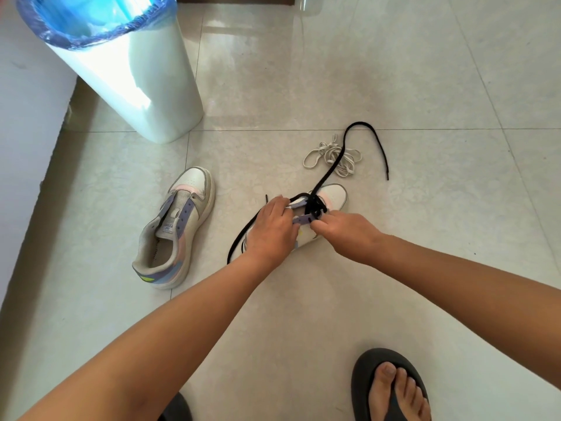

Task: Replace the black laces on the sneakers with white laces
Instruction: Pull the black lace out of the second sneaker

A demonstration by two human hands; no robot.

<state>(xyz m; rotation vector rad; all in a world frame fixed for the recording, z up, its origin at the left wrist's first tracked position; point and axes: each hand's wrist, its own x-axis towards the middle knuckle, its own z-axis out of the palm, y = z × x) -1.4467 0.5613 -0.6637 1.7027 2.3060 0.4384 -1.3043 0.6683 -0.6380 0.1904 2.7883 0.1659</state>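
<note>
A white and pastel sneaker lies on the tiled floor under both hands, its black lace partly pulled out. One lace end loops far right, the other trails down to the left. My left hand holds the sneaker's purple eyelet strip on the left side. My right hand pinches the black lace at the eyelets. A second sneaker with no lace lies to the left. A bundle of white laces sits on the floor just beyond the held sneaker.
A white bin with a blue liner stands at the back left beside a wall. My foot in a dark sandal is at the bottom right. Pale floor tiles spread to the right and far side.
</note>
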